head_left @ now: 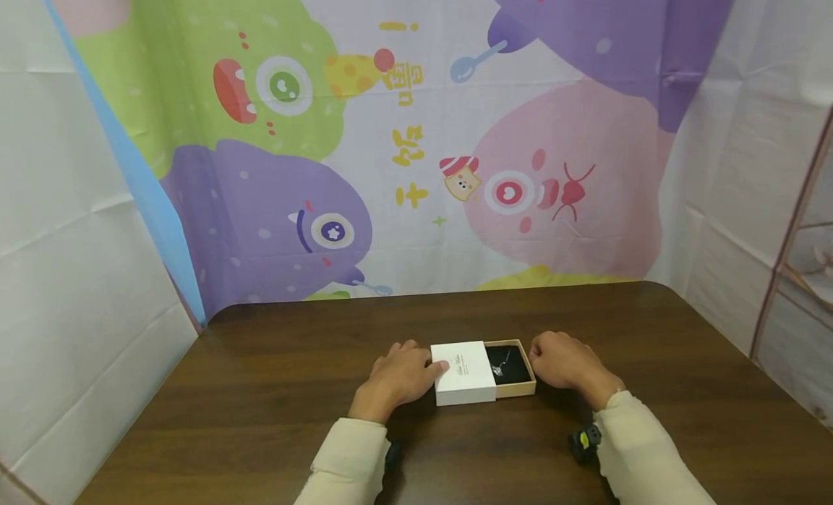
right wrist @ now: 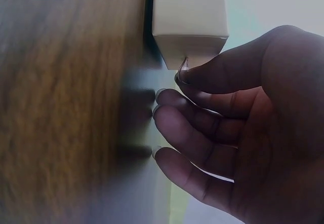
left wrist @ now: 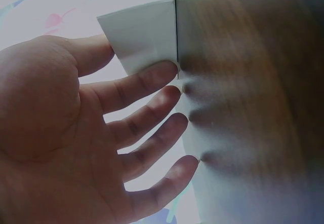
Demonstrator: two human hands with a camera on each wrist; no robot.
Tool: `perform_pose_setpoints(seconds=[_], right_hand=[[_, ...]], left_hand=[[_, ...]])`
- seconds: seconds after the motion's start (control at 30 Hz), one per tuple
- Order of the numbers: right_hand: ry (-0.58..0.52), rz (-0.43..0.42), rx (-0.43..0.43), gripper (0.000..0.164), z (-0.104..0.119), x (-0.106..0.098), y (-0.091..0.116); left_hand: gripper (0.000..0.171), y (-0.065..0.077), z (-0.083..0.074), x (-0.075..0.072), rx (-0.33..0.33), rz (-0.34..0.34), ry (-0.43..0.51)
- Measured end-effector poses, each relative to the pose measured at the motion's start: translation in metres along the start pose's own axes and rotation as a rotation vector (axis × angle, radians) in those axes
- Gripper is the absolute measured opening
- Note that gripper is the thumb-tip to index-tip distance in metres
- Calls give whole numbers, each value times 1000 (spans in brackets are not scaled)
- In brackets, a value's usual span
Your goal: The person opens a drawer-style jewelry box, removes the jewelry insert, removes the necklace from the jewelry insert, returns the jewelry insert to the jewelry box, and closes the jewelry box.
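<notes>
Pinching thin tab point(right wrist: 184, 64) — right hand point(head_left: 565, 359); left hand point(head_left: 405, 371) holding squarish cover point(head_left: 465, 385).

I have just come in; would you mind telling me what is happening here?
A person has a small box partly open on the table. The left hand holds its white cover, thumb on top, while the right hand pinches what looks like a pull loop at the tray's end. The tray stands partway out, showing a necklace on a black pad.
</notes>
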State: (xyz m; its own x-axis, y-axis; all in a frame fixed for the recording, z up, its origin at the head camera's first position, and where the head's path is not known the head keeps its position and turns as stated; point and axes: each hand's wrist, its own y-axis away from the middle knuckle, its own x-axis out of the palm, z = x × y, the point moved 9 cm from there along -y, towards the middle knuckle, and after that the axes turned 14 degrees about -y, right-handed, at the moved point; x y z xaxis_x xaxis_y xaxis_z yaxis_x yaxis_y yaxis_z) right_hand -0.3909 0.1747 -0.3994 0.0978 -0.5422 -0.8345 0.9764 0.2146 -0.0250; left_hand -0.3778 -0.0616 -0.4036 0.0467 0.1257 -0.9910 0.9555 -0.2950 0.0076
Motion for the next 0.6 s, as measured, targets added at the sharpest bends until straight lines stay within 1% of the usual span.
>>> perform_pose_setpoints(seconds=[0.37, 0.6], right_hand=[[-15, -2, 5, 16, 0, -2, 2], [-19, 2, 36, 18, -4, -1, 1]], left_hand=[[47, 0, 0, 0, 2, 6, 5], [47, 0, 0, 1, -4, 11, 8]])
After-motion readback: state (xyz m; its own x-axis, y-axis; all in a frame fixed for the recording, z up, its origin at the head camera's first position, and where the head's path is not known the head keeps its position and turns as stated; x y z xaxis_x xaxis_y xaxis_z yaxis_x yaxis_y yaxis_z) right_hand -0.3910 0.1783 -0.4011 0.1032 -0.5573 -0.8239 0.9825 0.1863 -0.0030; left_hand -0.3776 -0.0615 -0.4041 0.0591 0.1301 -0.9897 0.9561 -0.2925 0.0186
